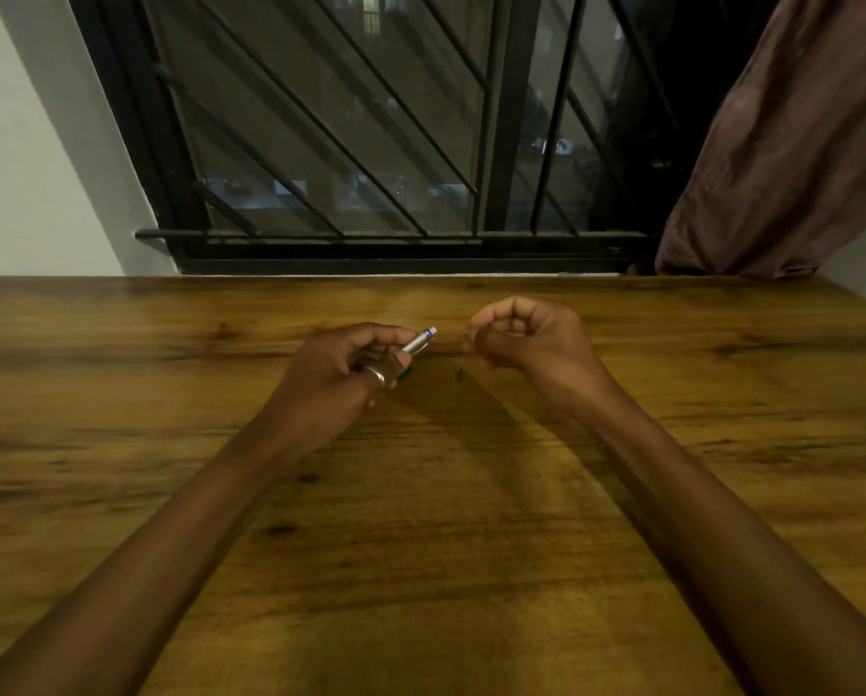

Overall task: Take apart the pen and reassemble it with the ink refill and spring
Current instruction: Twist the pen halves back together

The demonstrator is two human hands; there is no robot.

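Now left hand (343,366) clasps silver pen barrel (417,341), blue-white end up.

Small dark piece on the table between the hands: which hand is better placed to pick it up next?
Right. The left hand is shut on the pen barrel. The right hand is loosely curled above the table, with nothing visibly in it, though its fingers hide the inside. The small dark piece lies just beside it.

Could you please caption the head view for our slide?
Left hand holds a silver pen barrel; a small dark part lies on the wooden table.
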